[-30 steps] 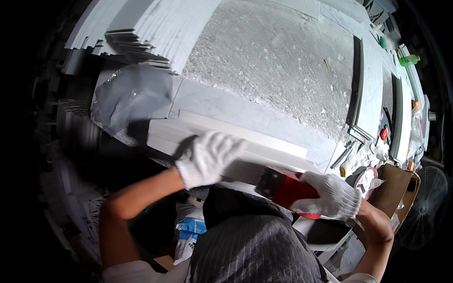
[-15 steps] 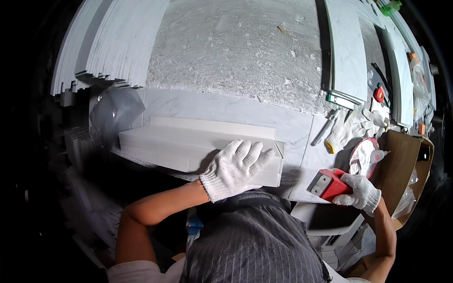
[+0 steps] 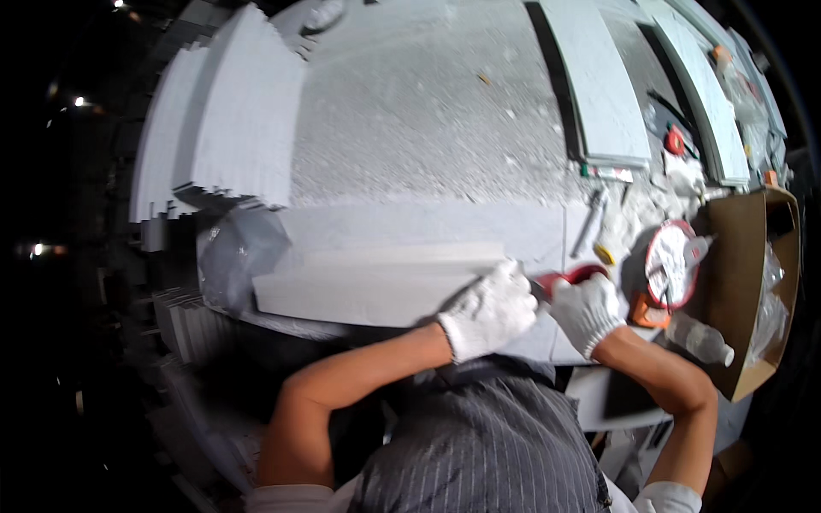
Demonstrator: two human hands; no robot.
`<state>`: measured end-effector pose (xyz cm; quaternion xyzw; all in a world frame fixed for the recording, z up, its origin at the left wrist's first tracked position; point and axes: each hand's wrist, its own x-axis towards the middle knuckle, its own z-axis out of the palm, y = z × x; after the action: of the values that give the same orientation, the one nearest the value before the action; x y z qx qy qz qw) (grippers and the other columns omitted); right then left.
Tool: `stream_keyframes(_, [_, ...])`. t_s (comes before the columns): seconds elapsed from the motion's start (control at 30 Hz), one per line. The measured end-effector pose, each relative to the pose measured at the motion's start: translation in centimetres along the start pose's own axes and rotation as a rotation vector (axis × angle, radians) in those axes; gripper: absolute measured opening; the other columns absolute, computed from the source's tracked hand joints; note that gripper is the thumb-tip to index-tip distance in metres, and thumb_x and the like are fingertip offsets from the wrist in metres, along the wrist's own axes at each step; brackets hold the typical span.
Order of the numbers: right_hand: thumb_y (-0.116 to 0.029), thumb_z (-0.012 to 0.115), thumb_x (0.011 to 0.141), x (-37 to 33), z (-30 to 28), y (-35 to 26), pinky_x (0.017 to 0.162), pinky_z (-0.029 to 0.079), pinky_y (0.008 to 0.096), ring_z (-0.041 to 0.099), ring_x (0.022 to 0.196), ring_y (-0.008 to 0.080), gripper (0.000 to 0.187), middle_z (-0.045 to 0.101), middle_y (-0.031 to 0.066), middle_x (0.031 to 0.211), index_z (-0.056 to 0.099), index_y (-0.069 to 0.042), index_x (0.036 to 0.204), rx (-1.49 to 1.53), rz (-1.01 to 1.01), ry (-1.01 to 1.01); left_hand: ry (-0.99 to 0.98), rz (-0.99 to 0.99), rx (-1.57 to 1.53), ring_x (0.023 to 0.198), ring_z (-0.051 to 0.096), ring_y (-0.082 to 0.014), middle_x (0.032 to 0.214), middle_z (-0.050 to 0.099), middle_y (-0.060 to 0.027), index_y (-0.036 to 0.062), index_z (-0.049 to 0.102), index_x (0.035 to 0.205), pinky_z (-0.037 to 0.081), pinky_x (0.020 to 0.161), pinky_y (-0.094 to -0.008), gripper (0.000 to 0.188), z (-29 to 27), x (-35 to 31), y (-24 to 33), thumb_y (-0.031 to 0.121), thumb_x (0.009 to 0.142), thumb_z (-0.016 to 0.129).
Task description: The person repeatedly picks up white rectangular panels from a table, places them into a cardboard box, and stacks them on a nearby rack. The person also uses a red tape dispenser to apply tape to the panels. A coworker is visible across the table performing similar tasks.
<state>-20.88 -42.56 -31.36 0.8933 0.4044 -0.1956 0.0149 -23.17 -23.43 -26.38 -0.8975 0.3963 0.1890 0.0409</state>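
Crosswise before me lies a long white angled piece [image 3: 368,291], like thin strips joined along their length. My left hand [image 3: 496,312], in a white knitted glove, is closed at its right end with curled fingers. Just right of it, my gloved right hand [image 3: 588,312] grips a red hand tool [image 3: 590,272]. The tool's near side is covered by the glove, and its left end reaches close to my left fingers. Motion blurs both hands somewhat. Behind the long piece are pale marbled slabs [image 3: 376,224].
Stacked white strips [image 3: 248,111] stand far left beside a clear plastic bag [image 3: 244,256]. At right are a pen-like tube [image 3: 592,224], a red-rimmed dish [image 3: 657,256], an orange object [image 3: 652,313], a clear bottle [image 3: 699,338] and a cardboard box [image 3: 735,282].
My right hand has carried the red tool left to the long piece's right end. My left hand has shifted right and its spread fingers have curled. The whole view has shifted.
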Motion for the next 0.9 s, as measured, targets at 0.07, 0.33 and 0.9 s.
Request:
stream_keyframes(0.07, [-0.03, 0.075, 0.075, -1.8, 2.5, 1.4, 0.061, 0.047, 0.0421, 0.063, 0.056, 0.0297, 0.032, 0.059, 0.0088, 0.056, 0.059, -0.005, 0.085, 0.066, 0.077, 0.145, 0.104, 0.002, -0.013, 0.09, 0.06, -0.0175, 0.082, 0.065, 0.0002, 0.0169, 0.07, 0.074, 0.041, 0.089, -0.0375, 0.013, 0.8, -0.5, 0.2, 0.02, 0.081, 0.058])
stream_keyframes(0.33, [-0.024, 0.074, 0.079, -7.0, 4.1, 0.3, 0.097, 0.043, 0.0475, 0.058, 0.104, 0.0347, 0.051, 0.062, 0.0161, 0.113, 0.055, 0.0, 0.119, 0.139, 0.37, 0.595, 0.401, -0.059, -0.163, 0.101, 0.054, -0.024, 0.088, 0.061, -0.005, 0.0128, 0.068, 0.081, 0.037, 0.099, -0.0434, 0.031, 4.5, -1.2, 0.8, 0.042, 0.083, 0.059])
stream_keyframes(0.9, [-0.037, 0.048, 0.1, 5.3, 4.3, -10.6, 0.091, 0.04, 0.0251, 0.051, 0.102, 0.0122, 0.061, 0.05, 0.0104, 0.14, 0.038, 0.004, 0.144, 1.724, 0.203, 0.55, 0.85, -1.224, -0.774, 0.102, 0.062, -0.0296, 0.106, 0.067, -0.0143, 0.0039, 0.065, 0.111, 0.046, 0.09, -0.0391, 0.033, 16.8, -35.3, -14.3, 0.031, 0.098, 0.053])
